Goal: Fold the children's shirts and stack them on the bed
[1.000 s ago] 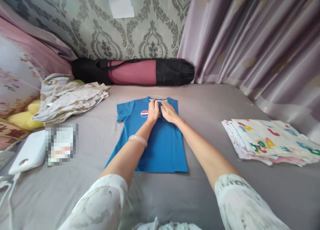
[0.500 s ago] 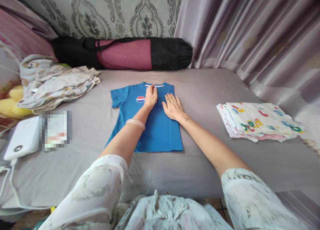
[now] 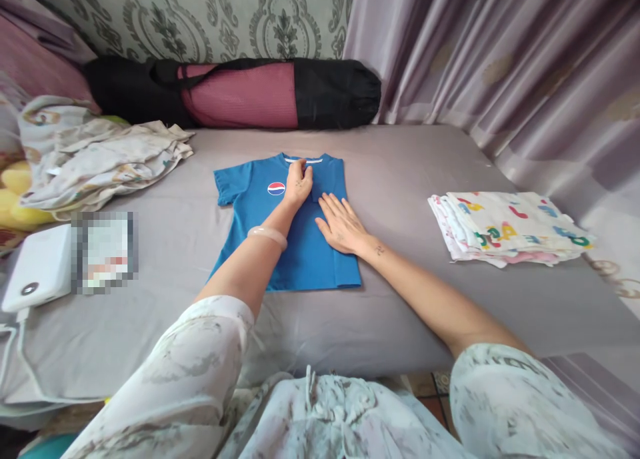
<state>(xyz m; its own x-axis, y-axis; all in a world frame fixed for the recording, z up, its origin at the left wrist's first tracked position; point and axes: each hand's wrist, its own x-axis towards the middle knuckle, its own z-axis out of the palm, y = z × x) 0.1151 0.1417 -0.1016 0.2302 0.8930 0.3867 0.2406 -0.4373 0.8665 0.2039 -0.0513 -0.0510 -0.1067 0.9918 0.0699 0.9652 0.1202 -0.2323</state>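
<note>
A blue T-shirt lies spread on the grey bed sheet, its collar pointing away from me. It carries a round red, white and blue logo. The shirt's right side is folded inward, while the left sleeve sticks out. My left hand rests on the chest below the collar, fingers stretched forward and held close together, with their undersides hidden. Flat on the folded right side lies my right hand, its fingers extended and the thumb apart. A pale bangle circles my left wrist.
A stack of folded printed cloths sits to the right. On the left are a crumpled cloth, a white power bank with cables, and a blurred-out flat item. A black and pink rolled bag lies along the wall.
My right hand has slid from near the collar down and outward along the folded side. My left hand has stayed near the collar. The view has tilted downward.
</note>
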